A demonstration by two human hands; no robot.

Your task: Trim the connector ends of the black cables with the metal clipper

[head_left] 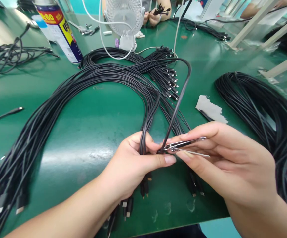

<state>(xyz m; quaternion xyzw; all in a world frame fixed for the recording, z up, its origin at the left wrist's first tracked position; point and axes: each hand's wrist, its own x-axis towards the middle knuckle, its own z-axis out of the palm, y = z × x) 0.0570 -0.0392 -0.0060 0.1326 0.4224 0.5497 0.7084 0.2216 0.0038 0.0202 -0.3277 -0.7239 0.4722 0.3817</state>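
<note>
My left hand [136, 162] is closed around several black cables [148, 122], and their connector ends [144, 188] hang below the palm. Between its thumb and forefinger it pinches one more cable [179, 102], which loops up and back over the bundle. My right hand [235, 162] grips a nail clipper [183, 144] by its lever and body. The clipper's jaws touch the pinched cable near the left fingertips; the exact spot being gripped is partly hidden. The rest of the cable bundle [66, 89] curves away to the left across the green table.
A spray can [61, 33] and a white fan [125, 16] stand at the back. Another cable coil [255, 109] lies at right, beside a torn paper scrap [211, 108]. Loose cables [7, 59] lie at left. Across the table, another person's hands [154, 16] hold short cables.
</note>
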